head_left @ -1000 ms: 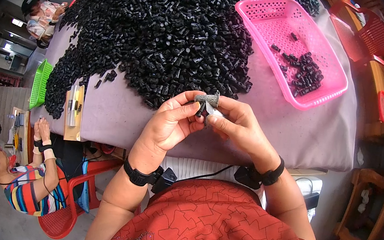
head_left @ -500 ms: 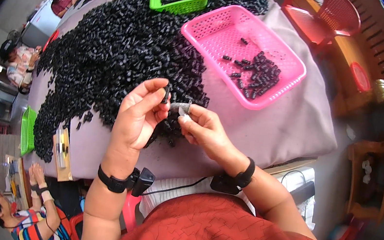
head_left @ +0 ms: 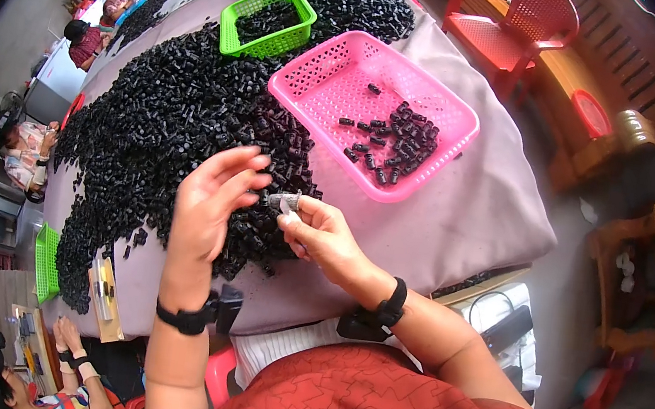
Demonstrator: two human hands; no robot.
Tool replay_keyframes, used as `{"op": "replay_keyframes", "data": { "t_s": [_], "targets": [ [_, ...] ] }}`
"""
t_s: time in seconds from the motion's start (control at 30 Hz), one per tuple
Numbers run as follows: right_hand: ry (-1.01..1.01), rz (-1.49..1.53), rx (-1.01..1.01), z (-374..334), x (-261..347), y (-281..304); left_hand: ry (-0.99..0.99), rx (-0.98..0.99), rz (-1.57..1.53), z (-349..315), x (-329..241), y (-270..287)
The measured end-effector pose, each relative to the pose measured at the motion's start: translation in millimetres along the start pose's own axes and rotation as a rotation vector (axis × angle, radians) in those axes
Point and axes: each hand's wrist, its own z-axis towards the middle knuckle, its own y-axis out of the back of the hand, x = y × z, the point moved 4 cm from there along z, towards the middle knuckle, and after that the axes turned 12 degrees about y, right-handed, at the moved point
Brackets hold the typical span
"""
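Observation:
Small black cylindrical plastic pieces (head_left: 164,115) lie in a big heap over the table. Above the heap's near edge is my left hand (head_left: 211,201), its fingers apart and slightly blurred, with no piece visible in them. Just right of it, my right hand (head_left: 326,242) is closed, thumb against index finger. A small whitish thing (head_left: 286,210) shows in that pinch, too small to make out. Grey wrapping (head_left: 285,198) seems to cover the tip of the index finger. A pink basket (head_left: 308,105) beyond my right hand holds a loose group of the black pieces.
A green basket (head_left: 265,52) with black pieces stands in the heap, left of the pink one. Another green basket (head_left: 47,261) is at the table's left edge, near a tray of tools (head_left: 106,299). Other people sit along the left. A red chair (head_left: 503,28) stands behind.
My left hand has opened and moved left and down; the black piece it held is no longer visible in it. My right hand keeps its pinch. The whole view has shifted.

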Motion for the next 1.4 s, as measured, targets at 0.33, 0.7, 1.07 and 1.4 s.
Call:
{"op": "replay_keyframes", "data": {
  "t_s": [0.33, 0.7, 1.07, 1.4],
  "targets": [
    [-0.085, -0.308, 0.184, -2.1, -5.5, -16.6, -0.032, -0.551, 0.107, -65.6, 85.9, 159.8],
    [-0.051, -0.836, 0.74, -10.9, -11.1, -61.6, -0.073, -0.569, 0.606, -57.5, 78.5, 140.1],
    [-0.103, -0.813, 0.591, 13.9, -15.8, -54.9, -0.108, -0.566, 0.649, -55.6, 78.5, 142.5],
    [-0.315, -0.729, 0.47, -7.7, 26.5, -38.3, -0.136, -0.578, 0.668, -80.1, 55.1, 130.7]
  ]
}}
